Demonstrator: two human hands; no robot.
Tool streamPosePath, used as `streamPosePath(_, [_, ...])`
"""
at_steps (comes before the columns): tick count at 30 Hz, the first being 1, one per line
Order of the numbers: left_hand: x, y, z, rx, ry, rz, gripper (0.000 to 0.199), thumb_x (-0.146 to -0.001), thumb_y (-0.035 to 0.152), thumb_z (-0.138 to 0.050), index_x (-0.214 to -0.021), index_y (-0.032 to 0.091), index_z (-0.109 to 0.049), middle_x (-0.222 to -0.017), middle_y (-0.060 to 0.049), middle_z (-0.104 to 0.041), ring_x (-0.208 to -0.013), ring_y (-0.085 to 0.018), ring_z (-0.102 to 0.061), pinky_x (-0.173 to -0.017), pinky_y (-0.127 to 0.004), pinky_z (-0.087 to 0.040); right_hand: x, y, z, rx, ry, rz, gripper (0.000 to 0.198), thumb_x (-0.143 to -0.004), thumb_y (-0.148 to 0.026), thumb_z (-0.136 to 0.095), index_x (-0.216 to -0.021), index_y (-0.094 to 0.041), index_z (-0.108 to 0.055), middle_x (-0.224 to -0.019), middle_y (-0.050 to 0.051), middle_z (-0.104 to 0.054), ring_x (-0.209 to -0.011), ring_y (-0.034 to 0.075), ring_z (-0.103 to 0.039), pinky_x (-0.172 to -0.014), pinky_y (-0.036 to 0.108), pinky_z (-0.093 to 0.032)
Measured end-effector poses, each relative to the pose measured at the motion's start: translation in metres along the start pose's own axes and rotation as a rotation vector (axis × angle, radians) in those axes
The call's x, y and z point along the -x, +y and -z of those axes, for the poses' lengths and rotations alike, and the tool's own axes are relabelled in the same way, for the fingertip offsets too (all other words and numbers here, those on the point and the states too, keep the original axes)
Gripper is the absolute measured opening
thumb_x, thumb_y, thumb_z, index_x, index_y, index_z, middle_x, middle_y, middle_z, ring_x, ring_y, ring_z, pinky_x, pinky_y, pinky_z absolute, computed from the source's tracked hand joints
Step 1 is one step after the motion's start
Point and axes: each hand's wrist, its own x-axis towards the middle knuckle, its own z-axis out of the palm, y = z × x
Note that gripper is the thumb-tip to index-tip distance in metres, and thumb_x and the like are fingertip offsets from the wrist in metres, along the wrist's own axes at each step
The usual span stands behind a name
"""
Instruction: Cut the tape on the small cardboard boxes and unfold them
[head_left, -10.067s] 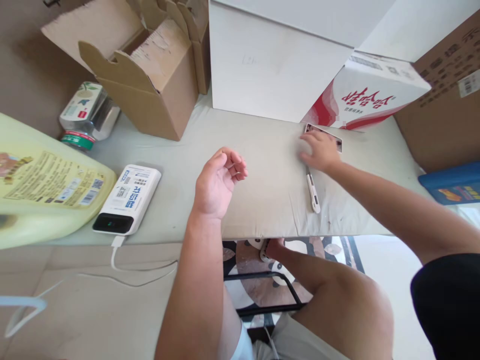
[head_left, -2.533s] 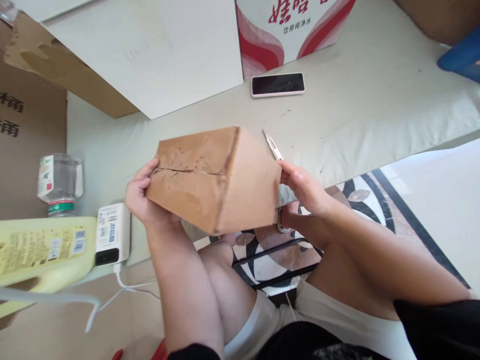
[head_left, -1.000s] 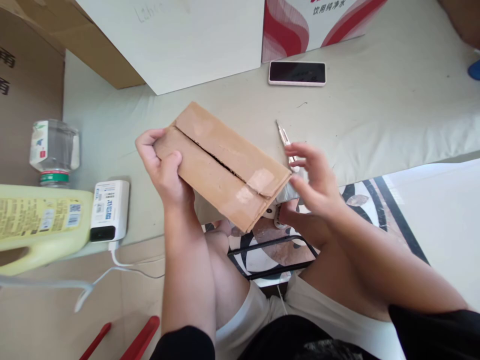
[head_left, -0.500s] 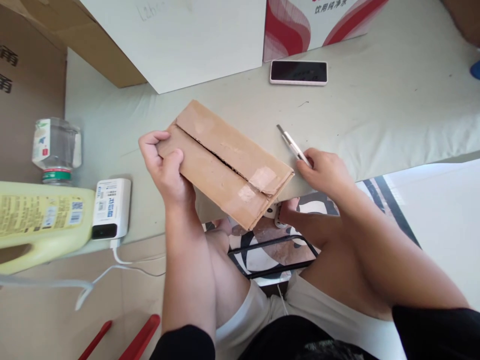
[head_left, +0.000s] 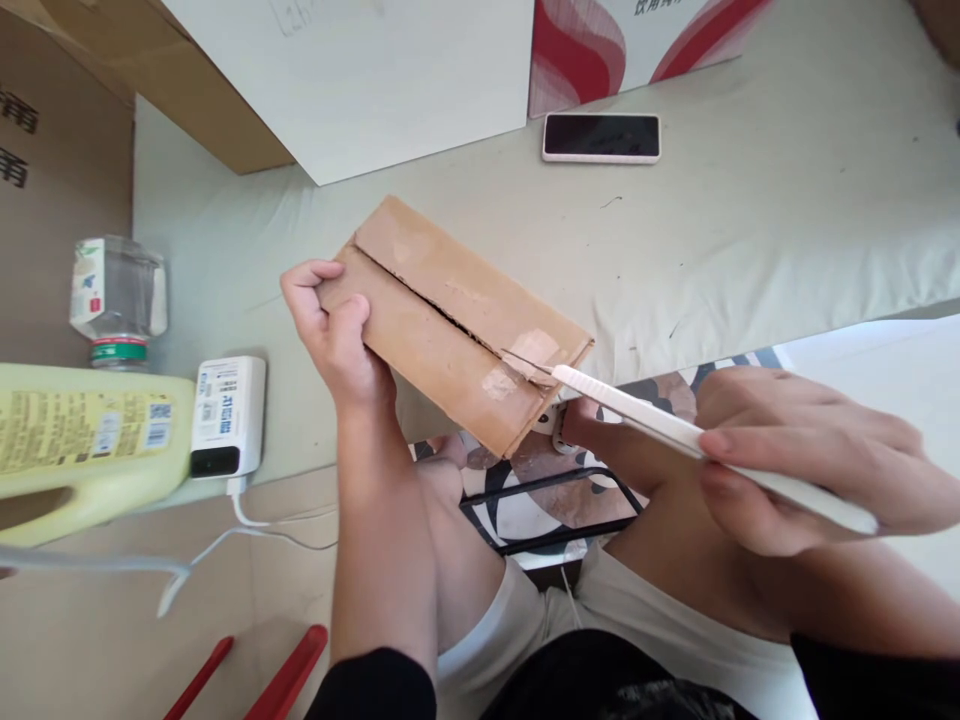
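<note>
My left hand grips the far left end of a small brown cardboard box, which is held tilted over the cloth edge. A slit runs along the middle of its top face, with patches of clear tape at the near right end. In my right hand is a white utility knife, pinched between thumb and fingers. Its thin blade points left and appears over the taped end of the slit; whether it touches the cardboard I cannot tell.
A phone lies on the pale cloth beyond the box. Large white cartons stand at the back. On the left are a clear bottle, a yellow jug and a white power bank with a cable.
My right hand has come up from the cloth with the utility knife and swung its blade round to the box's taped end. My left hand and the box have barely moved.
</note>
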Motion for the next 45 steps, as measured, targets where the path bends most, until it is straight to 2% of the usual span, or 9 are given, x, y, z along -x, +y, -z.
streamPosePath(3, [0.0, 0.0, 0.0, 0.008, -0.01, -0.01, 0.034, -0.06, 0.017, -0.06, -0.092, 0.018, -0.048, -0.085, -0.001, -0.048, -0.079, -0.014, -0.048, -0.072, -0.027, -0.04, 0.001, -0.005, 0.003, -0.007, -0.028, -0.021, 0.019, -0.077, -0.005, -0.066, -0.089, -0.019, -0.07, -0.057, -0.004, -0.052, -0.049, 0.011, -0.048, -0.044, 0.028, -0.041])
streamPosePath(8, [0.0, -0.001, -0.002, -0.006, 0.016, -0.019, 0.034, -0.058, 0.019, -0.06, -0.09, 0.018, -0.048, -0.087, -0.002, -0.046, -0.082, -0.015, -0.05, -0.072, -0.028, -0.04, 0.0, -0.002, -0.001, -0.1, -0.139, -0.057, 0.005, -0.087, -0.015, -0.057, -0.085, -0.019, -0.06, -0.056, -0.004, -0.048, -0.046, 0.011, -0.043, -0.043, 0.028, -0.035])
streamPosePath(14, [0.0, -0.003, -0.003, -0.003, 0.026, -0.034, 0.032, -0.059, 0.019, -0.057, -0.09, 0.018, -0.049, -0.084, -0.001, -0.047, -0.08, -0.014, -0.05, -0.072, -0.028, -0.04, -0.004, -0.002, -0.003, -0.131, -0.241, -0.115, 0.022, -0.092, -0.018, -0.045, -0.108, -0.018, -0.061, -0.064, 0.0, -0.061, -0.049, 0.013, -0.056, -0.045, 0.026, -0.044])
streamPosePath(18, [0.0, -0.002, -0.003, 0.027, 0.017, -0.038, 0.032, -0.06, 0.017, -0.058, -0.09, 0.017, -0.049, -0.083, -0.001, -0.047, -0.078, -0.013, -0.049, -0.071, -0.027, -0.039, -0.003, -0.007, -0.002, -0.154, -0.184, -0.068, 0.026, -0.083, -0.014, -0.049, -0.104, -0.016, -0.064, -0.057, -0.001, -0.057, -0.045, 0.015, -0.055, -0.042, 0.028, -0.039])
streamPosePath(23, [0.001, -0.002, -0.002, 0.0, 0.018, -0.044, 0.033, -0.06, 0.019, -0.059, -0.091, 0.017, -0.048, -0.087, -0.001, -0.046, -0.08, -0.014, -0.048, -0.072, -0.028, -0.038, -0.005, -0.008, 0.003, -0.002, -0.266, 0.026, 0.03, -0.076, -0.005, -0.05, -0.098, -0.018, -0.066, -0.059, -0.001, -0.064, -0.05, 0.015, -0.06, -0.042, 0.028, -0.044])
streamPosePath(28, [0.001, -0.002, -0.002, -0.031, 0.026, -0.022, 0.036, -0.059, 0.022, -0.06, -0.091, 0.018, -0.046, -0.089, -0.002, -0.043, -0.08, -0.014, -0.047, -0.074, -0.029, -0.039, -0.003, -0.012, 0.008, 0.118, -0.276, 0.071, 0.025, -0.074, -0.001, -0.056, -0.091, -0.015, -0.068, -0.057, 0.0, -0.06, -0.052, 0.015, -0.063, -0.046, 0.03, -0.047])
streamPosePath(35, [0.002, -0.001, -0.002, -0.008, -0.001, -0.025, 0.032, -0.062, 0.017, -0.06, -0.091, 0.019, -0.047, -0.086, -0.002, -0.046, -0.081, -0.015, -0.047, -0.072, -0.029, -0.038, -0.003, -0.014, 0.004, 0.183, -0.284, 0.114, 0.015, -0.078, -0.006, -0.069, -0.087, -0.018, -0.068, -0.058, -0.003, -0.059, -0.05, 0.012, -0.059, -0.044, 0.03, -0.043])
streamPosePath(40, [0.002, -0.001, -0.003, -0.013, 0.01, -0.015, 0.031, -0.061, 0.017, -0.058, -0.091, 0.02, -0.048, -0.084, -0.002, -0.047, -0.078, -0.015, -0.047, -0.069, -0.028, -0.037, -0.004, -0.023, 0.001, 0.101, -0.403, -0.003, 0.006, -0.09, -0.021, -0.065, -0.095, -0.018, -0.066, -0.056, -0.004, -0.052, -0.048, 0.012, -0.047, -0.045, 0.032, -0.037])
streamPosePath(45, [0.001, -0.002, -0.002, -0.021, 0.025, -0.009, 0.033, -0.059, 0.017, -0.058, -0.091, 0.019, -0.049, -0.084, -0.002, -0.046, -0.078, -0.014, -0.047, -0.069, -0.028, -0.037, -0.001, -0.027, 0.003, 0.057, -0.422, -0.034, 0.022, -0.1, -0.032, -0.052, -0.1, -0.016, -0.067, -0.064, 0.001, -0.057, -0.058, 0.015, -0.053, -0.053, 0.034, -0.045])
